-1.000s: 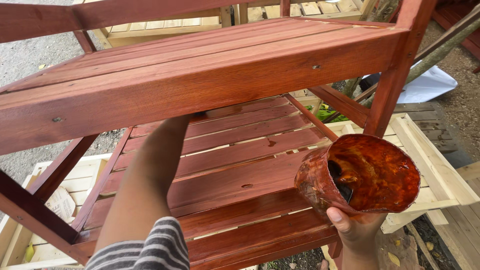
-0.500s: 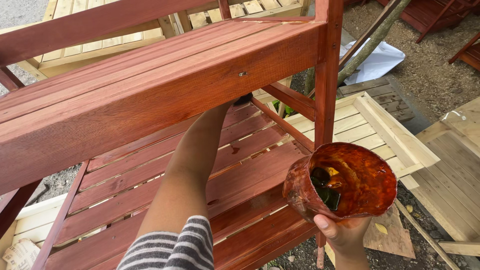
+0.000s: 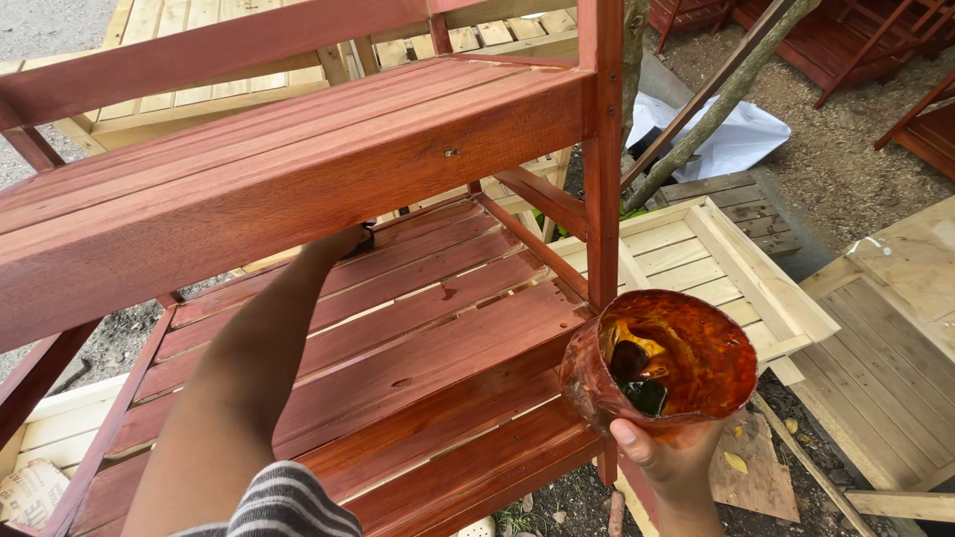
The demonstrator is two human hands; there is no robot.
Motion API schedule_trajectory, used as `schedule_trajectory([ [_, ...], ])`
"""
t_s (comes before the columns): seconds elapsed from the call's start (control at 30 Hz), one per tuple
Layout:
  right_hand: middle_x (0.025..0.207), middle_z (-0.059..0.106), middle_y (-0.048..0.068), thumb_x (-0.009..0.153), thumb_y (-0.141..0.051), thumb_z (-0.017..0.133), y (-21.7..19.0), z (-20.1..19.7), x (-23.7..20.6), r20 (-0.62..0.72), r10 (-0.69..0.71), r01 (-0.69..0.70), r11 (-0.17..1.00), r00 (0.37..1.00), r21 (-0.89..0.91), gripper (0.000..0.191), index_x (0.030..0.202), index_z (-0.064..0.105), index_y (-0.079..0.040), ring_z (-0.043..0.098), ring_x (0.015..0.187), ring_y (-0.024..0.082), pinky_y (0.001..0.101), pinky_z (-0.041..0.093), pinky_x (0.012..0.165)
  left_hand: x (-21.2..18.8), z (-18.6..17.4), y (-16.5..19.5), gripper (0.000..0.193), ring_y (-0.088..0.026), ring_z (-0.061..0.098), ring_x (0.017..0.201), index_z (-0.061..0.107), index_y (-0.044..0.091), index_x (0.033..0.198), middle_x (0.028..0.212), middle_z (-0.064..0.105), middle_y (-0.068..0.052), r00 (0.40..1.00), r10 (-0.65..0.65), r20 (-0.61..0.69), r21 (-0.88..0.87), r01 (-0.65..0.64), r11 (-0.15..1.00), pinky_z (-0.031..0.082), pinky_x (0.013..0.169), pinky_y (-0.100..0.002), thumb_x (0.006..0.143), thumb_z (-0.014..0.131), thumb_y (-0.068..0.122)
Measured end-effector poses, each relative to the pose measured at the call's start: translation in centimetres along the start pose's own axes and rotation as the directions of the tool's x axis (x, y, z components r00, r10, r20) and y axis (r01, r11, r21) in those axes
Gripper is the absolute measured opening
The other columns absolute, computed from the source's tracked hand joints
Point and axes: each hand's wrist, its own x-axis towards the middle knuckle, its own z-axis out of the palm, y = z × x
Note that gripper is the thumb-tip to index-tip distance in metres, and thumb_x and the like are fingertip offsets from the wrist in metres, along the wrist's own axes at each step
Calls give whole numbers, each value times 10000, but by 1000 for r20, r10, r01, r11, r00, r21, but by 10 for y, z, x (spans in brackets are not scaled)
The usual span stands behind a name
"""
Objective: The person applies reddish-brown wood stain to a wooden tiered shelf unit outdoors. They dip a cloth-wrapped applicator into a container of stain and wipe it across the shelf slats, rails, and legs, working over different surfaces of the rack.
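My left hand reaches under the front rail of the upper shelf of a red-brown stained wooden rack. Its fingers are mostly hidden, closed around a small dark tool that touches the slats of the lower shelf. My right hand holds from below a cut-off plastic cup, smeared red-brown inside with dark liquid at the bottom. The cup hangs just right of the rack's front post.
Unstained pale wooden racks lie on the ground to the right and behind. A thin tree trunk leans over a white sheet. More stained racks stand at the top right on gravel.
My left arm has stretched further back along the lower shelf under the upper rail. The view has shifted, so the front post now sits mid-frame. The cup stays in my right hand.
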Motion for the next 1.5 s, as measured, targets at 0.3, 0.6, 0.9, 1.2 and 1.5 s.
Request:
schedule_trajectory([
  [0.3, 1432, 509, 175, 707, -282, 895, -2, 8, -4, 48, -24, 25, 1000, 999, -14, 1048, 1534, 315, -1, 559, 1334, 294, 453, 519, 1122, 78, 64, 171, 758, -362, 446, 1372, 492, 125, 1461, 1492, 504, -140, 999, 35, 20, -6, -35, 999, 338, 1127, -497, 830, 845, 352],
  [0.6, 1346, 594, 175, 721, -309, 889, -4, 18, 0, 127, 2, 4, 999, 992, -43, 889, 1430, 467, 21, 633, 1265, 291, 433, 580, 1082, 46, -4, 90, 672, -314, 475, 1408, 539, 174, 1439, 1515, 539, -76, 991, 55, -120, -11, -57, 998, 361, 1173, -470, 858, 805, 384],
  [0.9, 1275, 655, 162, 671, -169, 912, -13, 3, -4, 115, 190, -182, 981, 975, -74, 845, 1379, 494, 22, 674, 1160, 241, 405, 570, 1013, 1, -50, 31, 671, -311, 463, 1416, 520, 176, 1452, 1525, 522, -79, 969, -133, -206, 43, 145, 989, 355, 1178, -471, 874, 778, 398],
  [1.2, 1354, 619, 156, 681, -193, 896, -6, -24, -7, 46, 182, -177, 981, 982, -81, 890, 1434, 472, 21, 633, 1239, 247, 401, 542, 1057, 59, -7, 99, 670, -308, 450, 1424, 500, 177, 1465, 1536, 505, -81, 974, -48, -223, 8, 51, 999, 349, 1182, -471, 889, 752, 412],
  [1.5, 1300, 630, 184, 628, -249, 934, 14, -41, -13, 8, 232, -230, 968, 973, -104, 970, 1426, 452, 18, 656, 1175, 283, 435, 599, 952, 106, 28, 145, 670, -305, 437, 1432, 481, 178, 1478, 1546, 489, -84, 967, -12, -253, -31, 5, 1000, 343, 1187, -472, 905, 725, 426],
])
